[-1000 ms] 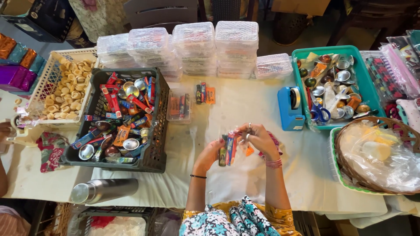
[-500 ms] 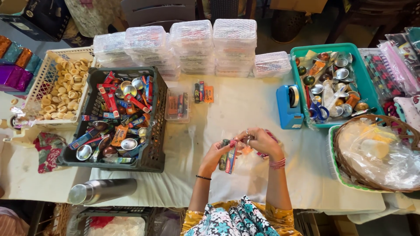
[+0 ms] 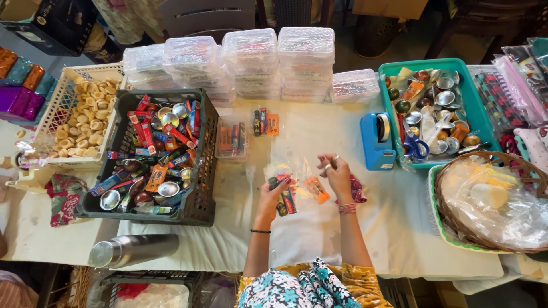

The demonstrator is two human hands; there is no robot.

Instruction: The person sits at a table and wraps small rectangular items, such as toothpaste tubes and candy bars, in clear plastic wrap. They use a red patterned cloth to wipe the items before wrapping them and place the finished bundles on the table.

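My left hand grips a bundle of small coloured packets above the white tablecloth, just right of the black crate. My right hand is raised beside it, fingers pinched on the edge of a clear plastic bag that hangs between the two hands with an orange packet in or under it. A pink patterned cloth lies under my right wrist.
A black crate of packets and small metal bowls stands left. A white basket of round pieces is beyond it. Stacked clear boxes line the back. A blue tape dispenser, teal tray, wicker basket and steel flask surround.
My hands have moved apart: the right one has lifted away from the packet bundle and pulled the clear bag open, while the left keeps hold of the packets.
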